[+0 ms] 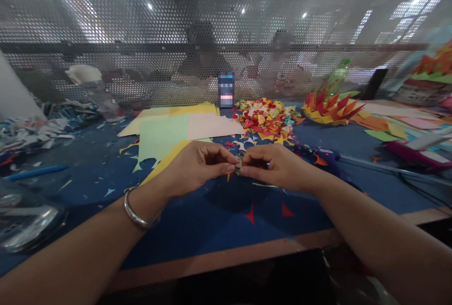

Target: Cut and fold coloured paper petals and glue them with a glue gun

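My left hand (212, 164) and my right hand (268, 164) meet over the blue table, thumb and fingertips pinched together. Between them is a small pale piece of paper (239, 164), mostly hidden by the fingers. A thin orange-yellow tip (229, 176) shows under the left fingertips; whether it belongs to the same piece I cannot tell. Just beyond the hands lie paper offcuts (243, 143) and a heap of small folded paper pieces (264, 116) in red, yellow and cream. Two red scraps (287, 211) lie nearer to me.
Sheets of green paper (164, 133) and pink paper (212, 126) lie behind my left hand. A phone (226, 89) leans on the perforated screen. Right of the heap are a spiky paper crown (330, 109), a green bottle (337, 79) and a purple-and-white tool (420, 152). At left stands a clear cup (102, 98).
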`<state>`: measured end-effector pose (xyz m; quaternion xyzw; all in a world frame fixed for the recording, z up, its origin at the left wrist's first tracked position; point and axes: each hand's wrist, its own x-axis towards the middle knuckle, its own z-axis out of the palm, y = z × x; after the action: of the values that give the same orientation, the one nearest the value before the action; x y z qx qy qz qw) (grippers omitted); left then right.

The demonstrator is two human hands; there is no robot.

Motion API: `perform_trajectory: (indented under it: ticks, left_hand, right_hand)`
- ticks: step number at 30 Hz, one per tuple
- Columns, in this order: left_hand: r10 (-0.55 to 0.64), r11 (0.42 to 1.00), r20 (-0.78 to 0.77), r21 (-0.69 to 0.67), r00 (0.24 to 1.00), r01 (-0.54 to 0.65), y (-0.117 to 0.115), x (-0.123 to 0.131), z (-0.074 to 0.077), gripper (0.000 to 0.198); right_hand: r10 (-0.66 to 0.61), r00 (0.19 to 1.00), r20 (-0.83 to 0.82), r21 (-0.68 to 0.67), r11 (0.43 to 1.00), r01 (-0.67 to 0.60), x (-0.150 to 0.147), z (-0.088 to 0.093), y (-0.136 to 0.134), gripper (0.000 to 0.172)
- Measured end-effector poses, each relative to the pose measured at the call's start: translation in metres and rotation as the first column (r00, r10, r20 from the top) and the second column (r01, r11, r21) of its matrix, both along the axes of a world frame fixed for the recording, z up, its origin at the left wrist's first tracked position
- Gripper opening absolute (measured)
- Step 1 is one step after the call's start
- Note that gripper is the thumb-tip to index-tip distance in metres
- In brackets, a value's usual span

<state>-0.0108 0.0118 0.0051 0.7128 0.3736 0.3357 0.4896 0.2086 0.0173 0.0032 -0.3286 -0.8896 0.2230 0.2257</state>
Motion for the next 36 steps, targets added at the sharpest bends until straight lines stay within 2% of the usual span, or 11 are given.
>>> perform_trajectory:
  ticks: [11,16,21,26,36]
  left_hand:
    - [0.072,0.978,0.054,-0.200,0.996,-0.060,0.009,0.001,-0.011,0.020]
    - [0.074,0.971,0.067,-0.231,0.995,-0.057,0.008,0.001,-0.012,0.023]
    - [0.027,0.974,0.035,-0.226,0.999,-0.019,0.006,-0.002,-0.007,0.035]
    - [0.067,0.963,0.052,-0.264,0.996,-0.051,0.005,0.000,-0.004,0.029]
    - [0.079,0.957,0.053,-0.282,0.995,-0.061,0.005,0.000,-0.007,0.030]
  right_hand:
    - [-0.022,1.000,-0.002,-0.021,1.000,0.022,-0.002,-0.006,0.004,0.015]
    - [0.007,1.000,0.024,0.025,1.000,-0.008,0.000,-0.006,0.005,0.015]
    - [0.034,0.999,0.019,0.055,0.998,-0.035,0.000,-0.007,0.005,0.011]
    - [0.057,0.998,0.025,0.070,0.996,-0.059,0.000,-0.007,0.005,0.009]
    - [0.032,0.999,0.022,0.063,0.997,-0.033,0.000,-0.006,0.004,0.011]
